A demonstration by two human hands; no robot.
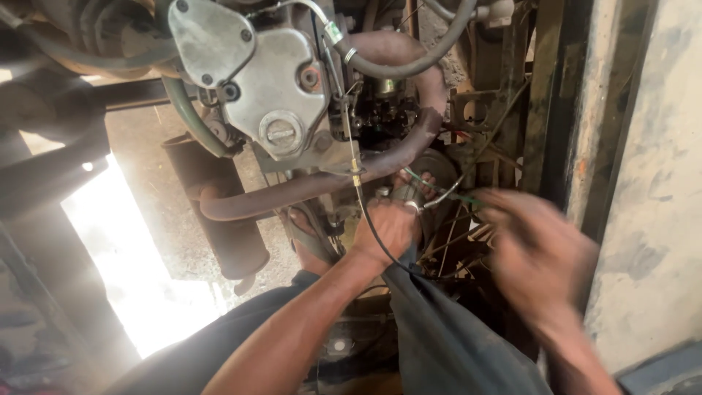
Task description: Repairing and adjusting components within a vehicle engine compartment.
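The left hand (391,228) is closed around a small metal fitting (411,206) low on the engine, just below the rusty exhaust pipe (307,186) that curves across the middle of the scene. To do this grip well, I judge that the wrist should stay straight and the fingers tight on the fitting, keeping clear of the thin black cable (365,219) that hangs down past the knuckles, so nothing snags. The right hand (537,252) is at the right, near the concrete wall (651,183), and is blurred; I cannot tell whether it is open or closed, or whether it holds anything. The fitting looks like 1 short, dull silver piece, partly hidden by the fingers, sitting among green and grey wires (439,194) and near a dark round pulley (431,172). Above it, farther away, a pale grey engine cover (274,88) with a slotted round cap faces the camera. A dark grey cloth (446,329) hangs below the left hand, near the viewer.
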